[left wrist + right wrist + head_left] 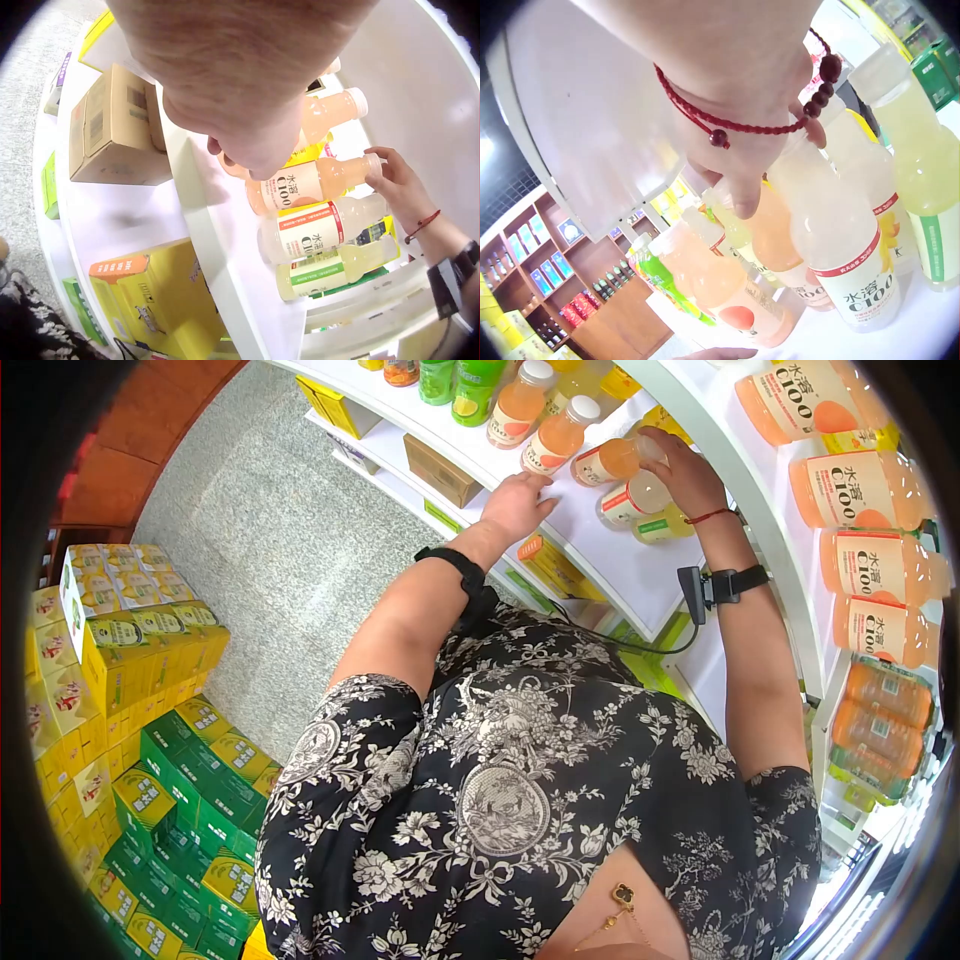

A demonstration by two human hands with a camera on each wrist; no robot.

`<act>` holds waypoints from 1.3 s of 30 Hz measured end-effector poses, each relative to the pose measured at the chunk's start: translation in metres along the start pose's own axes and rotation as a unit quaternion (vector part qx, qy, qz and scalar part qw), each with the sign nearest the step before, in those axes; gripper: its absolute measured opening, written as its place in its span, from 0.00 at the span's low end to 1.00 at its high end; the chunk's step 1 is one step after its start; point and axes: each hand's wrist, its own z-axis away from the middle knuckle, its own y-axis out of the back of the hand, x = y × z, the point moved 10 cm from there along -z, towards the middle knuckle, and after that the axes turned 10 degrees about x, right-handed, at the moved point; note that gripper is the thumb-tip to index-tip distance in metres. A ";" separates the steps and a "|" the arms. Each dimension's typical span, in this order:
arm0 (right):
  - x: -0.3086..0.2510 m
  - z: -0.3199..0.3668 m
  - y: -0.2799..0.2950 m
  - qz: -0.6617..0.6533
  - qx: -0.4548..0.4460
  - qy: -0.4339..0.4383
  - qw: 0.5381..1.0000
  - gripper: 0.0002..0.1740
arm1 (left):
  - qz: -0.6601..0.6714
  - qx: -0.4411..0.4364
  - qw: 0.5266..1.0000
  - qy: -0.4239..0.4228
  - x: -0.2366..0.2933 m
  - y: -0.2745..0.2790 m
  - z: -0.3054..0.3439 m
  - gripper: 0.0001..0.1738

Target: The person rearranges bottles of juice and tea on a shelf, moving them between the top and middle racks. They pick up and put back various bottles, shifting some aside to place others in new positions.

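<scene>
My right hand (690, 475) grips the top of a peach-coloured C100 drink bottle (606, 462); in the left wrist view its fingertips are at the white cap. This bottle (296, 186) stands on the white shelf in a row with others. Beside it are a clear bottle with a red-banded label (311, 229) and a pale yellow-green bottle (315, 271). My left hand (518, 505) reaches to the shelf's front edge, thumb spread, fingertips right by the base of another peach bottle (553, 442). Part of that base is hidden by the hand.
Green bottles (475, 390) stand farther along the shelf. Below are a brown carton (440, 468) and a yellow box (560, 568). More peach bottles (850, 490) line the shelf at right. Stacked yellow and green cartons (190, 780) rise from the floor at left.
</scene>
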 end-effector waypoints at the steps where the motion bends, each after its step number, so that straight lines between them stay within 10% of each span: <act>1: 0.001 0.004 0.002 -0.001 0.001 -0.001 1.000 0.25 | 0.025 -0.018 0.999 0.006 0.009 -0.002 0.001 0.25; 27: -0.022 0.047 0.024 -0.027 0.096 0.075 0.992 0.45 | 0.074 -0.030 0.995 0.055 0.048 -0.028 -0.021 0.33; 39: -0.017 0.037 0.010 0.003 0.018 0.016 1.000 0.30 | 0.148 -0.034 0.987 0.045 0.038 -0.027 -0.014 0.36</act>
